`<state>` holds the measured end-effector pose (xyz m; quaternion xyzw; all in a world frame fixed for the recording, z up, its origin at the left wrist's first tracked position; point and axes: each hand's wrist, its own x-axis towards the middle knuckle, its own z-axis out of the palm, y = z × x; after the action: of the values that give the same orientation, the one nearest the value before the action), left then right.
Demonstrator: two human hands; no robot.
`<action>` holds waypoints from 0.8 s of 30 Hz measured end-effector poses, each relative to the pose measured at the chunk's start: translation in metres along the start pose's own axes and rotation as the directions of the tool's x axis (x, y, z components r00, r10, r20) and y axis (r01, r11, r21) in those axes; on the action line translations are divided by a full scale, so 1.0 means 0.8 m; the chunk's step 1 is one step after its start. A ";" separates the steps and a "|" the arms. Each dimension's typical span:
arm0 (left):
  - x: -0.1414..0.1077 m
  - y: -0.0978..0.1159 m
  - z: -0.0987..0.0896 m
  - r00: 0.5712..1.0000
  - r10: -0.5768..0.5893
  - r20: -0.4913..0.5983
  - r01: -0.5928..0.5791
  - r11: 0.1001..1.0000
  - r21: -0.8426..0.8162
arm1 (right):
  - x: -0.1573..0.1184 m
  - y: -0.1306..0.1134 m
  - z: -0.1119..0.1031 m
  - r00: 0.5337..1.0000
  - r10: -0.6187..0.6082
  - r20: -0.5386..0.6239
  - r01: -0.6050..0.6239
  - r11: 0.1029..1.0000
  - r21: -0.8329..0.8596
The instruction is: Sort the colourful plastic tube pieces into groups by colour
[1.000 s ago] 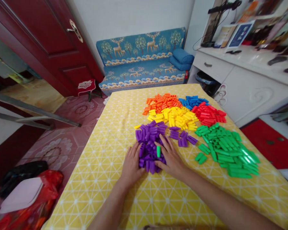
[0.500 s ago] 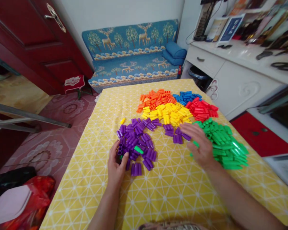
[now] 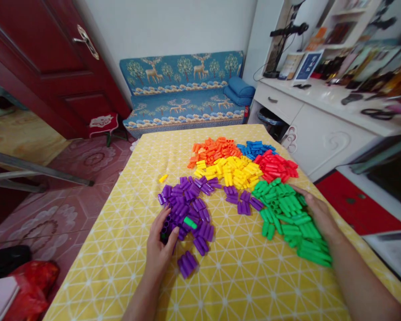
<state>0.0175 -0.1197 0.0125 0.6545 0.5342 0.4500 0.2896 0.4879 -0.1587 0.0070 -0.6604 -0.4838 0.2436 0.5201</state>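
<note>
**Purple tubes (image 3: 178,206) mid-frame, green tubes (image 3: 289,203) right, on worktop (image 3: 240,278)**

Left hand (image 3: 157,238), lower centre-left: curled at purple pile's left edge; cannot tell if grasping. Right hand (image 3: 318,213), frame right: unclenched, along green pile's outer edge. Single green tube (image 3: 190,223) among purple.

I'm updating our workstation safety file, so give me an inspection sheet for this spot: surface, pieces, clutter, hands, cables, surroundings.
Surface: patterned yellow tablecloth.
Pieces: small tube-like pieces grouped by colour: purple pieces, green pieces, yellow pieces, orange pieces, red pieces, blue pieces.
Clutter: one stray green piece among the purple; one stray yellow piece apart from its group.
Hands: left hand at the purple group's left edge, thumb and fingers apart; right hand along the green group's right side, fingers partly hidden.
Cables: thin dark cable beside the white cabinet; on the table, nothing seen.
Surroundings: blue sofa, red door, small red stool, red bag on the floor.
</note>
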 end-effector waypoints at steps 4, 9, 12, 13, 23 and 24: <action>-0.001 -0.005 0.002 0.997 0.070 0.036 -0.072 0.995 0.071 | -0.007 -0.022 0.051 0.990 -0.139 -0.013 0.138 0.990 -0.031; 0.000 -0.005 0.002 0.994 0.099 0.056 -0.103 0.992 0.079 | -0.011 -0.063 0.149 0.978 -0.198 -0.069 0.196 0.980 -0.028; -0.002 0.000 0.002 0.996 0.074 0.057 -0.077 0.996 0.054 | -0.018 -0.092 0.220 0.988 -0.149 -0.042 0.150 0.989 0.004; -0.003 0.001 0.002 0.997 0.056 0.054 -0.059 0.997 0.043 | -0.022 -0.103 0.242 0.989 -0.149 -0.002 0.149 0.989 0.015; 0.044 -0.003 -0.021 0.994 -0.044 -0.104 0.039 0.998 -0.055 | -0.019 -0.187 0.251 0.689 -0.525 0.499 0.575 0.816 0.065; 0.057 -0.007 -0.023 0.992 -0.059 -0.111 0.053 0.997 -0.059 | 0.003 -0.175 0.231 0.727 -0.540 0.425 0.593 0.805 0.010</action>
<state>-0.0001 -0.0759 0.0281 0.6044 0.5550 0.4927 0.2896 0.2824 -0.0748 0.0738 -0.4464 -0.7739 0.1740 0.4141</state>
